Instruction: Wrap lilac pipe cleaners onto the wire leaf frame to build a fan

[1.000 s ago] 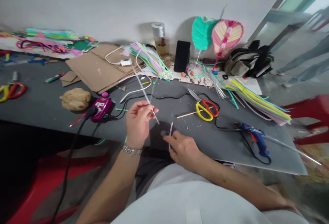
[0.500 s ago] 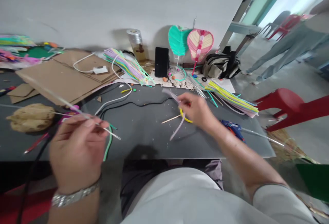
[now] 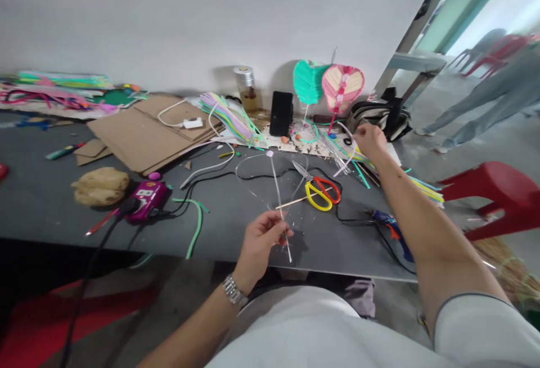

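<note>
My left hand [image 3: 264, 238] is closed on the stem of a thin wire frame [image 3: 275, 179]. The frame spreads into a fine loop above the table, with a small pale pink piece at its top. Farther off on the right, my right hand [image 3: 371, 142] pinches a curved pale pink fuzzy strip [image 3: 351, 157] beside the bundle of coloured strips [image 3: 426, 191], which my forearm partly covers. Between the hands lie scissors [image 3: 323, 192] with one yellow and one red handle, blades pointing away. A thin wooden stick [image 3: 291, 203] rests partly under them.
A blue glue gun [image 3: 392, 230] with a black cord lies right. To the left are a purple power box [image 3: 147, 200], a tan lumpy object [image 3: 101, 186] and cardboard [image 3: 152, 131]. Along the back stand a phone [image 3: 281, 113], a bottle [image 3: 246, 89] and two leaf-shaped fans [image 3: 343, 88].
My left hand has come from the left to the middle with the wire frame. My right hand has moved from over the scissors, now uncovered, to the back right with the strip.
</note>
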The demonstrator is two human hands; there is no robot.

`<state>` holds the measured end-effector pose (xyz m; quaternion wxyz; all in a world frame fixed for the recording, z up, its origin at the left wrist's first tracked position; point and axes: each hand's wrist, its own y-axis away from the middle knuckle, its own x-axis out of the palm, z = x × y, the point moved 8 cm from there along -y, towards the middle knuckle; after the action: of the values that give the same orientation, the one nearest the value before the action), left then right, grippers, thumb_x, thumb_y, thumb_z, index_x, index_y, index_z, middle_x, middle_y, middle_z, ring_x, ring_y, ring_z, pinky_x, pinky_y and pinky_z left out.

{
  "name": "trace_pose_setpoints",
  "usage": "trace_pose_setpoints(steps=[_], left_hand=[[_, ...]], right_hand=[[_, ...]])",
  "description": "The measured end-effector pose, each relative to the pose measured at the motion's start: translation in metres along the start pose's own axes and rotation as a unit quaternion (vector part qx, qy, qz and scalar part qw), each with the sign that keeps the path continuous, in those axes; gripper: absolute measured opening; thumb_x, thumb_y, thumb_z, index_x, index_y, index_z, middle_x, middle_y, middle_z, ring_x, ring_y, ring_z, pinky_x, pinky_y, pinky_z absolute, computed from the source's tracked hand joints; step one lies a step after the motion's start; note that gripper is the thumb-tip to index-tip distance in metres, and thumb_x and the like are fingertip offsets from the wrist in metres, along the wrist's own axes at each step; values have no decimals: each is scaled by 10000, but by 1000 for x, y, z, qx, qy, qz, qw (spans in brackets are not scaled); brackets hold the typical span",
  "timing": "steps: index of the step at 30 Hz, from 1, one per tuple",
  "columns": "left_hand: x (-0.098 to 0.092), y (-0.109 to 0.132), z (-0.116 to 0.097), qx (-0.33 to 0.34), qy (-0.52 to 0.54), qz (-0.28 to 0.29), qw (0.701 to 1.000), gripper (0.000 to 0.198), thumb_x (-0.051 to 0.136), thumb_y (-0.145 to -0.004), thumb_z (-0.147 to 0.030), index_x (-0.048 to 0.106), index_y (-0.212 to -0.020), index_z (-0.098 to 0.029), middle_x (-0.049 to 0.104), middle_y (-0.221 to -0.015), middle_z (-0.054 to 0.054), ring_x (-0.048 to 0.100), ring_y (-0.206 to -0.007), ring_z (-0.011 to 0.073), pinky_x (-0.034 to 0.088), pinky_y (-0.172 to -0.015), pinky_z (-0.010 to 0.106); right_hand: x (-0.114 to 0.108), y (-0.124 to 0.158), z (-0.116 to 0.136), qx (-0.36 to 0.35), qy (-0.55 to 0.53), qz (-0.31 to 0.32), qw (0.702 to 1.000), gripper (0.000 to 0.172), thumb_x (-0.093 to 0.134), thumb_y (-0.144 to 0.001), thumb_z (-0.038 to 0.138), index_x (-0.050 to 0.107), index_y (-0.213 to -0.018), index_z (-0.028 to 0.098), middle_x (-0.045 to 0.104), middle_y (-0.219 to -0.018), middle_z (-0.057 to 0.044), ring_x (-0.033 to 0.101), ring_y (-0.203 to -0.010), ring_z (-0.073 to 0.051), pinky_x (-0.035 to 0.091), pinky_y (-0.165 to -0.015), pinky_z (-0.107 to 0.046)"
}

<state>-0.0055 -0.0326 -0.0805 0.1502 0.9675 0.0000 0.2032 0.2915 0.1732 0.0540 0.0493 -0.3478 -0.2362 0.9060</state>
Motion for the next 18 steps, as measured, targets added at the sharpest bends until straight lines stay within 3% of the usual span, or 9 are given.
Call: trace_pose_setpoints(steps=[3,6,9,12,15,18], left_hand=[[5,-3,0,18,-39,8,999,280,831,-727,-339,727,-920,-165,671,-742,5,690,-673,152,500,-542,219],[10,-5,3,17,-86,11,996,263,814,-736,-343,733,-909,-162,683,-738,20,694,-677,168,511,-538,230],[18,-3,9,5,-121,32,992,248,802,-748,-345,743,-908,-165,694,-744,30,698,-680,177,520,-546,241],[26,2,14,-2,-128,69,989,255,801,-764,-363,749,-918,-167,688,-730,32,688,-678,176,515,-548,242],[27,7,17,-7,-130,94,987,277,813,-770,-391,747,-920,-168,682,-712,33,675,-668,171,503,-543,239],[24,11,18,-2,-153,101,983,287,803,-791,-413,748,-933,-170,690,-704,41,664,-659,167,502,-551,242]], right_hand=[[1,34,21,20,9,-70,997,131,647,-856,212,611,-730,221,623,-693,-11,518,-673,-153,388,-651,-307],[14,75,61,23,-4,-87,996,73,639,-872,258,691,-866,207,703,-864,-54,610,-756,-183,463,-697,-328],[26,92,102,-4,-62,-45,997,86,643,-878,254,703,-916,207,714,-1018,-61,658,-926,-205,504,-787,-336],[26,86,127,-46,-76,14,996,79,656,-881,251,707,-923,206,718,-1004,-58,656,-968,-208,499,-832,-340],[23,78,137,-82,-60,71,992,55,666,-876,230,710,-890,200,723,-950,-58,650,-946,-207,488,-872,-357],[24,78,134,-59,-58,114,990,88,700,-869,271,711,-838,189,721,-876,-51,638,-874,-193,487,-832,-346]])
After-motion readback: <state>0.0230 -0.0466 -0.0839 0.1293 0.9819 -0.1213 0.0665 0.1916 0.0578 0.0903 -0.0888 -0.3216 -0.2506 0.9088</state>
